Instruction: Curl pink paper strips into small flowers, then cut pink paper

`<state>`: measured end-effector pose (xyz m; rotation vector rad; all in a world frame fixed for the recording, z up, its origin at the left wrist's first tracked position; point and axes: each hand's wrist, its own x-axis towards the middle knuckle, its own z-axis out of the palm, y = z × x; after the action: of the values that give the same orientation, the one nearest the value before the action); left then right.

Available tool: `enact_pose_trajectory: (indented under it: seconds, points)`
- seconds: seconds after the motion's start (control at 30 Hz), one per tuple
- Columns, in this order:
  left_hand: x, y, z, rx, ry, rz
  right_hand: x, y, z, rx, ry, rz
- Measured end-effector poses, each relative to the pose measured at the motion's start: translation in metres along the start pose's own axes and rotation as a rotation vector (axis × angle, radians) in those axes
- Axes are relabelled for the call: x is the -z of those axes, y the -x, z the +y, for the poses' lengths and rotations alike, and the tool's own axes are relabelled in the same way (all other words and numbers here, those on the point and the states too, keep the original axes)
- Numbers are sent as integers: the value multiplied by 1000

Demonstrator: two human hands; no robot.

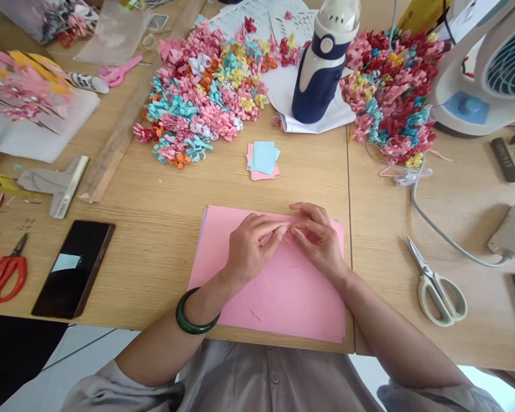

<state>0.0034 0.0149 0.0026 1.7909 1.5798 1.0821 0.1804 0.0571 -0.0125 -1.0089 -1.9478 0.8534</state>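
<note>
My left hand (254, 243) and my right hand (317, 237) meet fingertip to fingertip above a pink paper sheet (249, 303). Both are pinched closed; whatever lies between the fingertips is too small to make out. A few thin slivers lie on the pink sheet below my hands. Beyond the sheet sits a small stack of light blue and pink paper squares (264, 158). To the right, scissors with cream handles (438, 292) rest on the table, their blades slightly apart.
Heaps of colourful curled paper flowers (210, 86) and more flowers (395, 91) fill the back. A navy bottle (320, 74) stands between them. A phone (74, 269), red-handled scissors (6, 273) and a wooden strip (120, 137) lie left. A fan (476, 74) stands right, near a cable.
</note>
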Motion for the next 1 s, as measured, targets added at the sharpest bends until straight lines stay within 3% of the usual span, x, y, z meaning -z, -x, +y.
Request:
enact_pose_trajectory:
  seconds: [0.3,0.6,1.0]
  points:
    - [-3,1,-4,-226,-266,75,-1,-1,0,70,69,-31]
    - [-1,-2,-2,-37,-1,49,1,-1,-1,62,67,-54]
    - [2,-3,2,-21,-10,35,-2,-1,4,30,-34,-4]
